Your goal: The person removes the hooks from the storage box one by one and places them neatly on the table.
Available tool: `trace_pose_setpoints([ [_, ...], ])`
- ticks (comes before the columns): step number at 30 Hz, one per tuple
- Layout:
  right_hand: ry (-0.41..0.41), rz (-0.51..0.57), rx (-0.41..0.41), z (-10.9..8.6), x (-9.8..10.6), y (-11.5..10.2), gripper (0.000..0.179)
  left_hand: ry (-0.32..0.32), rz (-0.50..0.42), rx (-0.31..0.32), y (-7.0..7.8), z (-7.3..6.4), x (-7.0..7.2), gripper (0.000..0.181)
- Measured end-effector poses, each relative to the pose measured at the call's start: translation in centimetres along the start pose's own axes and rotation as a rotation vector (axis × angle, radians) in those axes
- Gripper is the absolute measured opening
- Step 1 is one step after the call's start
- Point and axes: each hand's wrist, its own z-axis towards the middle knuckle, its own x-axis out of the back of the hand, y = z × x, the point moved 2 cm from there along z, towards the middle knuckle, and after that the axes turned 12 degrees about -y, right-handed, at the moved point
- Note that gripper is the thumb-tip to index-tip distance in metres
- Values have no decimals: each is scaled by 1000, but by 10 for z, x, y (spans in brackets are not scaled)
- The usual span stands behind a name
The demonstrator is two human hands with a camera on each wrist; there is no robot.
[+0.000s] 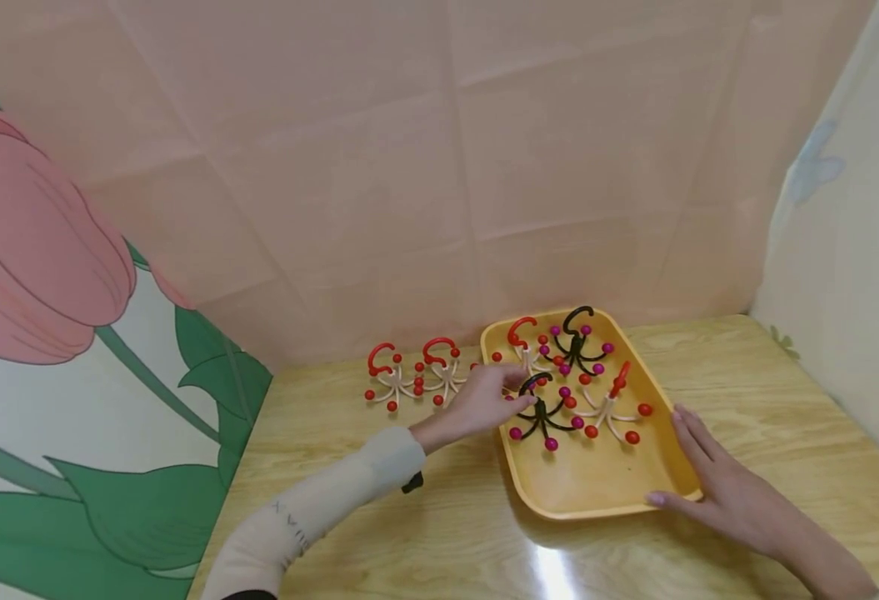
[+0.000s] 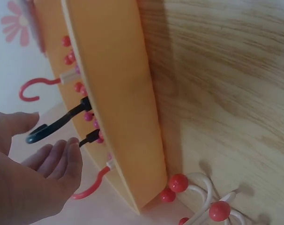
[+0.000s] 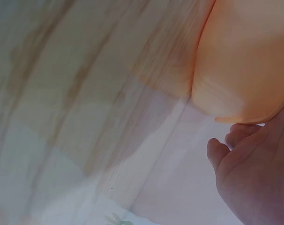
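In the head view, my left hand reaches over the left rim of a yellow tray. Its thumb and fingers stand apart around the hook of a black hanger with magenta ball tips. The left wrist view shows that black hook between thumb and fingers, without a clear grip. My right hand rests against the tray's near right corner, thumb at the front rim and fingers along the right side. Also in the tray are another black hanger and white hangers with red hooks, one at right, another at back left.
Left of the tray, two white hangers with red hooks, one and another, lie on the wooden table. A pink cloth hangs behind the table. Printed panels flank both sides, with a tulip on the left.
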Motion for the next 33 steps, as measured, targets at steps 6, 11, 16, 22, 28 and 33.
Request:
trace_pose_setpoints([
  [6, -4, 1, -1, 1, -1, 1, 121, -3, -26, 9, 0, 5, -6, 19],
  [11, -11, -9, -6, 1, 0, 0, 121, 37, -55, -11, -2, 3, -9, 18],
  [16, 5, -15, 1, 1, 0, 0, 120, 65, -60, -12, -3, 2, -11, 16],
  [22, 9, -22, 3, 0, -1, 1, 119, 93, -69, 2, -3, 2, -11, 18],
  [28, 6, -11, 2, 0, -2, 2, 120, 135, -91, 4, -4, 4, -14, 22],
  [33, -3, -11, -6, 0, -1, 0, 120, 158, -163, 13, -7, 3, -18, 23],
])
